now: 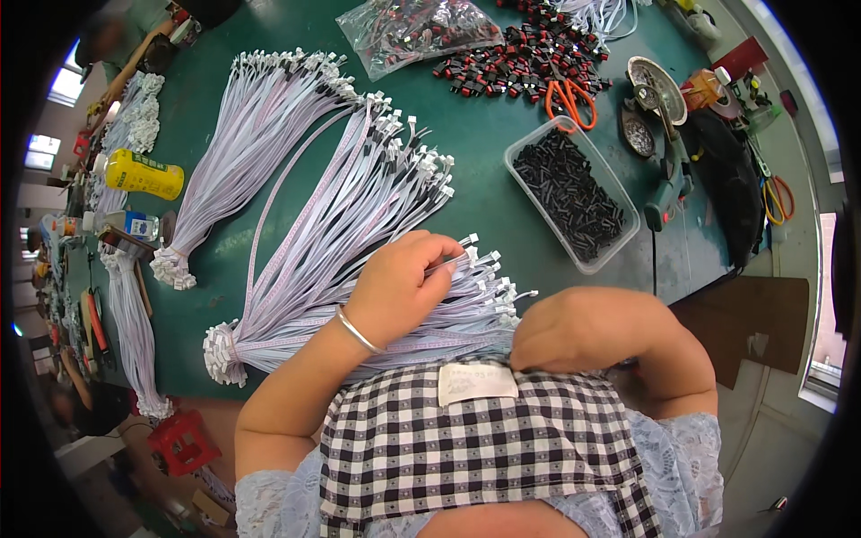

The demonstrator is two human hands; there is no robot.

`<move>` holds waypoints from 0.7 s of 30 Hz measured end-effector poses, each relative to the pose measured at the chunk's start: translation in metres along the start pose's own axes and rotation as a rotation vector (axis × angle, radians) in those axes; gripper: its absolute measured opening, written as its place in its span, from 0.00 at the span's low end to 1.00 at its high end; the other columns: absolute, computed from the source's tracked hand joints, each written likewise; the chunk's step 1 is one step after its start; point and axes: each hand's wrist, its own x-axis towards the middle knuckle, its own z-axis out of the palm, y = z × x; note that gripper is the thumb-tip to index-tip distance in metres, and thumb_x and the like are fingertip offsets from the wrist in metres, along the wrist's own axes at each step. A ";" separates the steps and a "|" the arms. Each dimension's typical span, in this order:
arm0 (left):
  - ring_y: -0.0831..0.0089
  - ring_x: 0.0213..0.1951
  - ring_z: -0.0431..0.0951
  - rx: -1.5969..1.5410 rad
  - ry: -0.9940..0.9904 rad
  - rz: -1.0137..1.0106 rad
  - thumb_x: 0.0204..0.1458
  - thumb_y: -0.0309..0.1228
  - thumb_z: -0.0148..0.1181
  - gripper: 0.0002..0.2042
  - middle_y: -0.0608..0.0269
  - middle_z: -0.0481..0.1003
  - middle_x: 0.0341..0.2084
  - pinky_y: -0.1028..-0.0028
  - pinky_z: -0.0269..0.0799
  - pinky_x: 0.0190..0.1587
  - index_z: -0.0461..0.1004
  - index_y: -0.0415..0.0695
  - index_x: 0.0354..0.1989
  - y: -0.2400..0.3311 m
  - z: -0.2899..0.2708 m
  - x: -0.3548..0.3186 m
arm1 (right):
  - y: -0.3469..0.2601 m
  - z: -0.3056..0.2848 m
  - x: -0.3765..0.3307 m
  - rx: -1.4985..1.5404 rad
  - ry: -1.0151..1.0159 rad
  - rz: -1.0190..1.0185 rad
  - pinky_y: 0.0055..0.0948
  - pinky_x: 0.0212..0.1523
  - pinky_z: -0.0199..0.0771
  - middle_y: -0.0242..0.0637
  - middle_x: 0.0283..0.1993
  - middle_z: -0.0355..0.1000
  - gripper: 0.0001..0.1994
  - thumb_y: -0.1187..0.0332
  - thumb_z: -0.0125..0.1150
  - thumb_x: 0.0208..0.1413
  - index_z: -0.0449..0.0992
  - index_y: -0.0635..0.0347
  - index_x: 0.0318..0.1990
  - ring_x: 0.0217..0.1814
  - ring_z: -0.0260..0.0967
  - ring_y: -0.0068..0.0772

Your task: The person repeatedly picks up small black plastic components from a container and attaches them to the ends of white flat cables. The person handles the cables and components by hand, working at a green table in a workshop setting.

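Note:
A tied bundle of white and pale pink flat cables [309,211] fans out on the green table in front of me, with small white connectors at its ends. My left hand [408,278] reaches over its near part, thumb and forefinger pinched on a thin cable by the connector ends. Close to the apron's upper edge, my right hand [578,332] is closed with its fingertips turned down; whatever they grip is hidden. Beyond it stands a clear plastic tub [542,215] of short black tubes [574,184]. I wear a black-and-white checked apron [475,448].
Another cable bundle [251,134] lies further left, beside a yellow bottle [143,175]. At the back are black-and-red parts [520,63], a plastic bag [417,36] and orange-handled scissors [570,103]. A green corded tool [668,193] rests at the right. Other people sit along the left.

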 end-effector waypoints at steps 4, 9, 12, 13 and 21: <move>0.79 0.26 0.69 -0.113 -0.015 -0.031 0.49 0.24 0.57 0.07 0.65 0.71 0.26 0.79 0.65 0.29 0.72 0.37 0.37 0.004 -0.003 0.000 | 0.004 0.005 0.007 0.069 0.001 -0.058 0.38 0.37 0.71 0.38 0.34 0.71 0.09 0.72 0.56 0.49 0.73 0.60 0.39 0.37 0.70 0.43; 0.84 0.26 0.68 -0.582 -0.133 -0.315 0.52 0.24 0.56 0.06 0.70 0.70 0.26 0.82 0.65 0.29 0.70 0.39 0.38 -0.005 -0.002 -0.003 | 0.000 -0.002 0.008 0.044 0.181 0.085 0.32 0.38 0.73 0.40 0.35 0.74 0.06 0.72 0.57 0.54 0.75 0.63 0.37 0.37 0.74 0.37; 0.85 0.25 0.68 -0.770 -0.116 -0.392 0.53 0.24 0.56 0.06 0.72 0.70 0.26 0.84 0.65 0.28 0.70 0.40 0.38 -0.011 0.000 -0.005 | 0.004 0.003 0.011 0.344 0.460 0.400 0.26 0.38 0.74 0.39 0.36 0.76 0.04 0.74 0.58 0.54 0.76 0.64 0.36 0.36 0.75 0.28; 0.86 0.25 0.68 -0.799 -0.105 -0.397 0.53 0.24 0.57 0.06 0.72 0.70 0.25 0.84 0.65 0.28 0.71 0.41 0.38 -0.012 0.000 -0.005 | 0.008 0.009 0.014 0.497 0.570 0.478 0.22 0.37 0.74 0.36 0.35 0.75 0.04 0.76 0.58 0.54 0.76 0.65 0.36 0.35 0.73 0.20; 0.87 0.23 0.65 -0.910 -0.135 -0.377 0.54 0.25 0.57 0.06 0.73 0.69 0.24 0.86 0.61 0.25 0.71 0.40 0.39 -0.015 -0.003 -0.005 | 0.036 0.031 0.046 0.341 0.906 0.511 0.23 0.32 0.70 0.35 0.30 0.72 0.04 0.77 0.59 0.51 0.75 0.65 0.35 0.31 0.70 0.22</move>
